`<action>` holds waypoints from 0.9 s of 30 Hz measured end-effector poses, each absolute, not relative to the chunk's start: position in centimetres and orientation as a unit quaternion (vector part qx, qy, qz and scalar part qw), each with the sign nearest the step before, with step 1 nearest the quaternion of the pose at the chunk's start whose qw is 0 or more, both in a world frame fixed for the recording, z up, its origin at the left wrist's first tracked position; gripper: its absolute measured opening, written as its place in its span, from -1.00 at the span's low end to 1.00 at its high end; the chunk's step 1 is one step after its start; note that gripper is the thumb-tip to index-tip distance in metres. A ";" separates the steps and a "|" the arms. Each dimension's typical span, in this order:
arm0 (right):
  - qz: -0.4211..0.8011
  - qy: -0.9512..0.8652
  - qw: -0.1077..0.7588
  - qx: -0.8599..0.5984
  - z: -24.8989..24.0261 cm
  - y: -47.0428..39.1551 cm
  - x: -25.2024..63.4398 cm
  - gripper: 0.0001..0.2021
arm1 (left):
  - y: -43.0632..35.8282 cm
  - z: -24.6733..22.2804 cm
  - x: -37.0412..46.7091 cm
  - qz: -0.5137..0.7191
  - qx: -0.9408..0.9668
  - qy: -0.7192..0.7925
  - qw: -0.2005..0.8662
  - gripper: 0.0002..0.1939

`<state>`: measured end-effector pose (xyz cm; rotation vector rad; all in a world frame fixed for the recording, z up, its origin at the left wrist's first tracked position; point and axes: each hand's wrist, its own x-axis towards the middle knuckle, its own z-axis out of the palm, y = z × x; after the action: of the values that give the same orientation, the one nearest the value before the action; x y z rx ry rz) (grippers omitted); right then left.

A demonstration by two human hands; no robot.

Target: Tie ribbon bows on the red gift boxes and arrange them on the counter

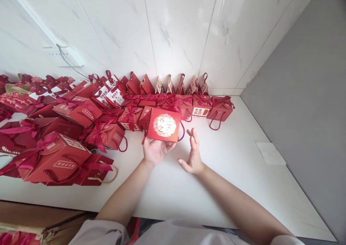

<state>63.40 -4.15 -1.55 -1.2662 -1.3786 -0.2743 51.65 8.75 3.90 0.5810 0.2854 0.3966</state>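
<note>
A red gift box with a round gold emblem on the side facing me rests in my left hand, which cups it from below above the white tabletop. Dark red cord handles hang at both its sides, and a ribbon shows behind it. To the right of the box, apart from it, my right hand holds nothing; its fingers point up and the thumb is spread away. Just behind the held box stands a row of red boxes with ribbon bows, among them one with a cream label.
Many ribboned red boxes crowd the left of the white table. Peaked boxes line the tiled wall. A white square lies at the right edge. A socket with a cable is on the wall; a cardboard carton stands lower left.
</note>
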 end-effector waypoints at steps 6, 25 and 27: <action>-0.089 -0.610 0.554 -0.560 -1.8 -4.1 63.5 -0.10 | 8.8 4.2 51.5 0.154 0.233 0.103 0.955 -0.32; -0.066 -0.625 0.533 -0.567 -1.5 -4.3 63.7 -0.15 | 8.4 3.6 51.5 0.124 0.391 0.075 0.909 -0.10; -0.045 -0.619 0.552 -0.556 -1.6 -4.4 63.8 -0.13 | 8.6 3.3 51.5 0.140 0.433 0.064 0.888 -0.16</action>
<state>63.76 -4.41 -1.59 -1.3148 -1.4647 -0.1066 51.46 8.56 3.29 0.9006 0.1327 0.2908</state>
